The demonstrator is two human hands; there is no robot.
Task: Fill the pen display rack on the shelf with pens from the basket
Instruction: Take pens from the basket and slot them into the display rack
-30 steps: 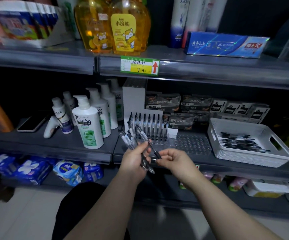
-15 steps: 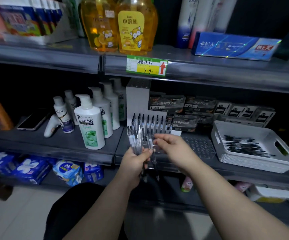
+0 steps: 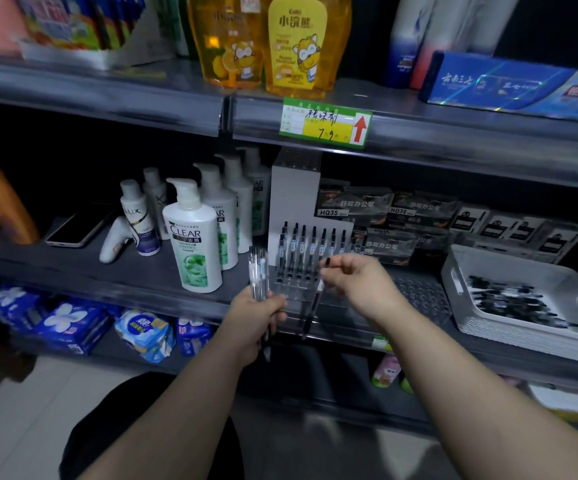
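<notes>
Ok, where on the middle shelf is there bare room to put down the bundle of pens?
Best patch: bare shelf in front of the phone, left of the CLEAR bottle. The rack has empty holes at its right, beside the basket. Crowded behind the rack with pen boxes; rack and basket nearly meet.

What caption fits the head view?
Left hand grips spare pens; right hand pinches one pen at the display rack.

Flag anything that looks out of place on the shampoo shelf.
A smartphone lies flat left of the shampoo bottles, and a white handheld device lies beside the Lux bottle; neither looks like stock.
</notes>
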